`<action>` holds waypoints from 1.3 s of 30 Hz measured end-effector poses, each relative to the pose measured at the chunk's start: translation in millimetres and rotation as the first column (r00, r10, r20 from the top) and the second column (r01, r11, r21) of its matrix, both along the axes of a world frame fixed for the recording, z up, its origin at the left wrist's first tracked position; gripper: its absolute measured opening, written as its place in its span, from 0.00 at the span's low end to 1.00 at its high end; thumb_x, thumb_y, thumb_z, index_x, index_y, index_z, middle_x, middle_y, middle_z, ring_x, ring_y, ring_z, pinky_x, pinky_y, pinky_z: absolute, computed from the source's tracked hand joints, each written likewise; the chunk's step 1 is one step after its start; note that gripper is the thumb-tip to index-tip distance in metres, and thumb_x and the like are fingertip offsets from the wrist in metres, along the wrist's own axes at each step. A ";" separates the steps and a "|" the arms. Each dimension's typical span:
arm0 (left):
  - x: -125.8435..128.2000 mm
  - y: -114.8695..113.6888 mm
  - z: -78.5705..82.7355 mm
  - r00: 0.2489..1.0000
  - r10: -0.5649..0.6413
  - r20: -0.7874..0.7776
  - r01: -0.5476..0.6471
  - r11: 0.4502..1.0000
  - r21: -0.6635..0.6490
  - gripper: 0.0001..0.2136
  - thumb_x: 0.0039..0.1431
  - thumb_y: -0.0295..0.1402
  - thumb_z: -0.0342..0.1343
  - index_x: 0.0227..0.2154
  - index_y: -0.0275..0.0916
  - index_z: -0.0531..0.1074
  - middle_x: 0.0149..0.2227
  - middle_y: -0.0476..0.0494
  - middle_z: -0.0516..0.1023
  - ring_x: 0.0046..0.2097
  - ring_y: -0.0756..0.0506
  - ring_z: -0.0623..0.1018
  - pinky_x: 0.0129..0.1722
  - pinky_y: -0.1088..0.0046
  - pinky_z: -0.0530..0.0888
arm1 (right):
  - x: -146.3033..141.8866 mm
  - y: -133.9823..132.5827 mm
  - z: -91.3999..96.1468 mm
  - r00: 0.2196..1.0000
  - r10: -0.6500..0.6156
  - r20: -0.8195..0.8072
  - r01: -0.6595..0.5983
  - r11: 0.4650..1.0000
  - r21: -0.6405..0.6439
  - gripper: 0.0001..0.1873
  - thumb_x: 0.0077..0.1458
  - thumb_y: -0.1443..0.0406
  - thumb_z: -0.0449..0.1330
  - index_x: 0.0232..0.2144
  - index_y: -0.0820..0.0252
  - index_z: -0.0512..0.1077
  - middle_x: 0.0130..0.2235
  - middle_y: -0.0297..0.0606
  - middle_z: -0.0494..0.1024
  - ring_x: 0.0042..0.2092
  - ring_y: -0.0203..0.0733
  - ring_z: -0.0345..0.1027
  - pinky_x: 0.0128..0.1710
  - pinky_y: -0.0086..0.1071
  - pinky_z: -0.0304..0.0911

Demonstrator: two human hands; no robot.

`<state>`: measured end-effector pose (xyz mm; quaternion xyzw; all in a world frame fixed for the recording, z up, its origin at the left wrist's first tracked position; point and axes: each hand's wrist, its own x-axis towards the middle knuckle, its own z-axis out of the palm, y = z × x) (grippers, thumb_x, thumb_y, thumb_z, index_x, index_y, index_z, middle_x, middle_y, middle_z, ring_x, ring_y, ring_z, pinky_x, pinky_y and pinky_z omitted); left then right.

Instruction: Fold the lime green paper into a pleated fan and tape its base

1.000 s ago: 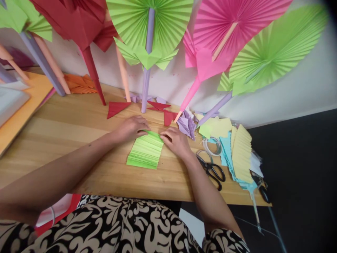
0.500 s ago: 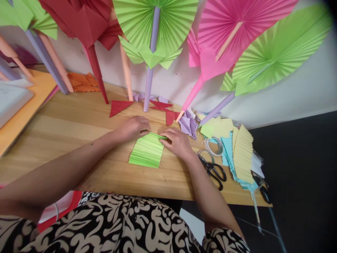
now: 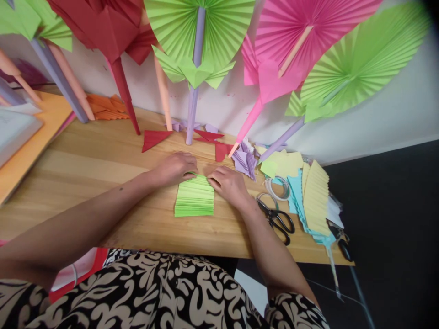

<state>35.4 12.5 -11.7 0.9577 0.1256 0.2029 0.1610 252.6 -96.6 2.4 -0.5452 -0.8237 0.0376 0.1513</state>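
A sheet of green pleated paper [image 3: 195, 196] lies on the wooden table in front of me, its folds running crosswise. My left hand [image 3: 176, 169] pinches the far left corner of it, fingers curled. At the far right corner, my right hand [image 3: 227, 183] grips the paper between thumb and fingers. The far edge is partly covered by both hands. Black-handled scissors [image 3: 279, 223] lie to the right of my right forearm, beside a roll of tape [image 3: 278, 188].
Paper fans on rolled sticks lean on the wall, including a green fan [image 3: 219, 41] and a pink fan [image 3: 291, 45]. Red paper scraps [image 3: 155, 139] lie behind my hands. Yellow pleated paper [image 3: 316, 198] is stacked at the right table edge; an orange sheet [image 3: 51, 119] lies left.
The green pleated paper has turned slightly, its near edge swinging right so it now lies squarer to me. My right hand has shifted a little left along the far edge.
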 end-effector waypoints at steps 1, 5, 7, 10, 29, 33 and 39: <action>0.7 -1.1 0.2 1.000 0.001 -0.013 -0.001 1.000 0.012 0.10 0.66 0.33 0.53 0.32 0.39 0.78 0.33 0.44 0.79 0.38 0.45 0.75 0.40 0.68 0.67 | 0.5 -0.1 0.5 1.000 0.004 0.000 -0.004 1.000 -0.003 0.12 0.66 0.64 0.54 0.33 0.55 0.77 0.35 0.38 0.79 0.39 0.42 0.70 0.38 0.33 0.59; 3.6 -4.7 -0.1 0.997 0.018 -0.068 -0.012 0.996 0.085 0.10 0.65 0.31 0.53 0.28 0.38 0.75 0.31 0.45 0.77 0.37 0.45 0.74 0.39 0.68 0.65 | 3.0 -1.0 2.0 1.000 0.027 0.015 -0.027 0.999 -0.024 0.08 0.64 0.63 0.58 0.34 0.55 0.76 0.36 0.38 0.79 0.40 0.42 0.70 0.38 0.33 0.59; 4.5 -5.9 -0.4 0.997 0.028 -0.076 -0.019 0.993 0.117 0.10 0.64 0.30 0.54 0.27 0.38 0.74 0.30 0.45 0.76 0.37 0.45 0.74 0.38 0.68 0.64 | 2.8 -1.5 2.0 0.999 0.019 0.036 -0.019 1.000 -0.016 0.08 0.64 0.64 0.58 0.33 0.56 0.76 0.35 0.38 0.79 0.39 0.42 0.70 0.37 0.33 0.58; 3.7 -6.6 1.2 0.996 0.047 -0.070 -0.038 0.990 0.133 0.09 0.63 0.29 0.54 0.26 0.38 0.73 0.29 0.46 0.75 0.35 0.45 0.73 0.38 0.68 0.64 | 0.4 -1.4 1.2 0.999 0.014 0.045 -0.014 1.000 0.014 0.09 0.63 0.67 0.56 0.31 0.56 0.75 0.34 0.38 0.79 0.38 0.42 0.70 0.37 0.32 0.58; -1.0 -3.4 11.8 0.995 0.090 0.040 -0.092 0.994 0.059 0.08 0.62 0.29 0.53 0.30 0.39 0.76 0.30 0.46 0.79 0.35 0.46 0.76 0.41 0.68 0.66 | -4.8 4.3 -2.2 0.982 -0.025 -0.188 0.033 0.999 0.040 0.06 0.61 0.68 0.55 0.36 0.58 0.72 0.33 0.38 0.78 0.35 0.41 0.70 0.36 0.32 0.59; -10.2 7.4 13.0 0.990 0.121 0.069 -0.123 0.992 0.030 0.09 0.63 0.31 0.53 0.29 0.38 0.76 0.30 0.46 0.80 0.35 0.46 0.76 0.41 0.68 0.66 | 4.3 4.0 1.7 0.966 -0.071 -0.248 0.073 0.997 -0.002 0.05 0.60 0.68 0.55 0.36 0.58 0.72 0.34 0.38 0.79 0.35 0.41 0.70 0.37 0.32 0.60; -18.9 16.0 8.3 0.985 0.139 0.106 -0.134 0.989 -0.058 0.10 0.63 0.32 0.52 0.30 0.37 0.76 0.30 0.44 0.80 0.35 0.46 0.77 0.39 0.68 0.67 | 14.4 4.3 1.3 0.932 -0.132 -0.338 0.115 0.991 -0.070 0.07 0.59 0.67 0.55 0.36 0.57 0.73 0.36 0.37 0.80 0.36 0.40 0.71 0.38 0.32 0.61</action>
